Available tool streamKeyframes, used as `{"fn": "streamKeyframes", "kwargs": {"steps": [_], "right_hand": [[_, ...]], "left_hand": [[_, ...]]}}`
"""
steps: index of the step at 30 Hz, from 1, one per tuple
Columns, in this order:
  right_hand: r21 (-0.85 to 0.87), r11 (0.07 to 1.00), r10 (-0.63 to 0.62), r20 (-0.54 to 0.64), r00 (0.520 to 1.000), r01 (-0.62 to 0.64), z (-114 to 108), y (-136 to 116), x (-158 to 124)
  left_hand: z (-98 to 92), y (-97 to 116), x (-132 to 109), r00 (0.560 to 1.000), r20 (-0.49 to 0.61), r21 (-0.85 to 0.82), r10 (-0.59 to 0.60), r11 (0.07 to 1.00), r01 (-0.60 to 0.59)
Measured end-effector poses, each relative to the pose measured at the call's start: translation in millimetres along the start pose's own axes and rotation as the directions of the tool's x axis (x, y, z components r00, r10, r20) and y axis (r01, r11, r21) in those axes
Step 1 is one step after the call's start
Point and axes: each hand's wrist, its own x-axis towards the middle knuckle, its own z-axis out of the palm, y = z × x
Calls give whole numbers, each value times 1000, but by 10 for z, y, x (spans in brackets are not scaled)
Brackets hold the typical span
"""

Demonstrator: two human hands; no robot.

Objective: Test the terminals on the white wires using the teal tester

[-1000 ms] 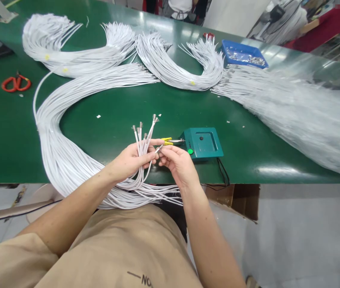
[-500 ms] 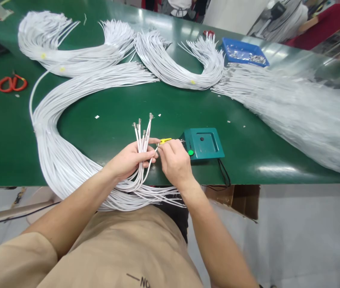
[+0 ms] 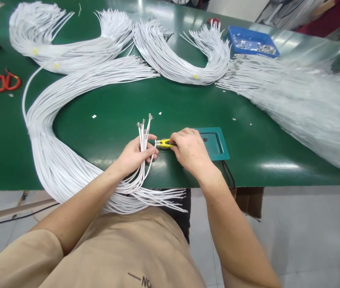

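My left hand is closed around a small bunch of white cables whose metal-tipped ends stick up past my fingers. One cable from that bunch bends right to a yellow clip beside a teal tester box on the green table. My right hand lies over the left side of the box, fingers pinched on the yellow clip. The cables trail back over the table edge toward my lap.
Long bundles of white cable snake across the table, with a big heap at the right. A blue tray of metal parts sits at the back right. Red scissors lie at the far left. A black lead hangs from the box.
My right hand has moved from beside my left hand to the right onto the yellow clip and the box, covering the green button. The view has tilted slightly.
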Motion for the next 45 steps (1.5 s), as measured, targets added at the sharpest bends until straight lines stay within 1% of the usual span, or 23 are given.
{"fn": "streamKeyframes", "kwargs": {"steps": [7,10,14,17,19,21,23,26,28,31,35,38,41,43,45], "right_hand": [[-7,1000,24,-105,994,-25,40,29,9],[-12,1000,24,-110,994,-26,47,23,11],[15,999,35,-102,994,-33,13,-12,-9],[84,996,55,-180,982,-40,-35,-82,-52],[144,987,110,-236,966,-78,-49,-170,-102],[199,975,149,-254,956,-100,-28,-299,-171],[239,969,121,-239,964,-63,37,-460,-254],[264,964,22,-205,978,34,186,-696,-371],[259,963,-26,-179,983,73,278,-806,-425],[229,970,-48,-165,985,86,349,-882,-464],[173,981,-60,-179,982,92,342,-924,-516],[166,985,-16,-136,991,38,359,-970,-636],[195,980,55,-57,997,-43,390,-991,-788],[283,954,99,9,995,-98,353,-958,-835],[402,899,172,42,984,-174,238,-888,-797]], "left_hand": [[10,-57,72,998,-55,104,-18,994,24],[15,-72,86,998,-64,159,-22,987,32],[15,-64,86,998,-49,187,-29,982,38],[4,-64,85,999,-40,176,-28,984,35],[-16,-75,83,999,-36,156,-23,987,29],[-47,-85,74,999,-40,145,-13,989,19],[-86,-83,57,998,-55,155,10,988,-1],[-131,-48,16,996,-66,187,53,982,-40],[-143,-8,-19,997,-53,172,60,984,-50],[-137,49,-73,999,-23,102,29,994,-26],[-119,92,-137,1000,4,47,-4,999,4],[-117,110,-183,999,-31,55,7,998,-5],[-126,147,-239,997,-62,139,35,990,-26],[-123,180,-283,997,-57,206,50,978,-37],[-103,204,-328,996,-56,250,70,967,-54]]}}
